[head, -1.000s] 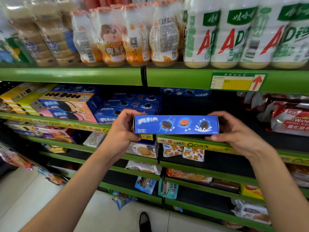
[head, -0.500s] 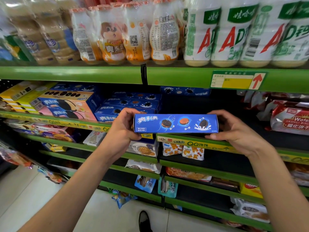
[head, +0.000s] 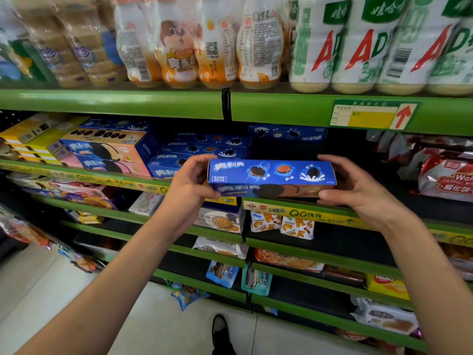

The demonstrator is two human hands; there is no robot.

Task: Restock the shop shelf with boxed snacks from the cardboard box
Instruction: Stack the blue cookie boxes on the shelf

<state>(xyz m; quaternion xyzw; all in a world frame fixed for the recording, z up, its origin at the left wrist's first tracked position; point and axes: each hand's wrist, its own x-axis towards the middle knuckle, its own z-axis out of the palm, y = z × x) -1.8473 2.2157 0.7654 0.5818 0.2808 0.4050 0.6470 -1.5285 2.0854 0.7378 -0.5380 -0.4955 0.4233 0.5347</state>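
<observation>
Boxed snacks are the business here, and one long blue cookie box is held level in front of the middle shelf, its long axis running left to right, parallel to the shelf's front edge. The left hand grips the left end, fingers curled over the top and thumb under; the right hand clamps the right end the same way, so both hands are equally near and share the load. The box hangs just above and slightly in front of the shelf lip, not yet resting on it. Directly behind lies a dark open gap on the shelf, with a stack of matching blue boxes just to its left and one more blue box far back against the rear. Red wafer packets sit well to the right. Judging by this, the next move is a straight push away from the body into that gap, keeping the box level so it clears the lip. The cardboard box is not in view.
</observation>
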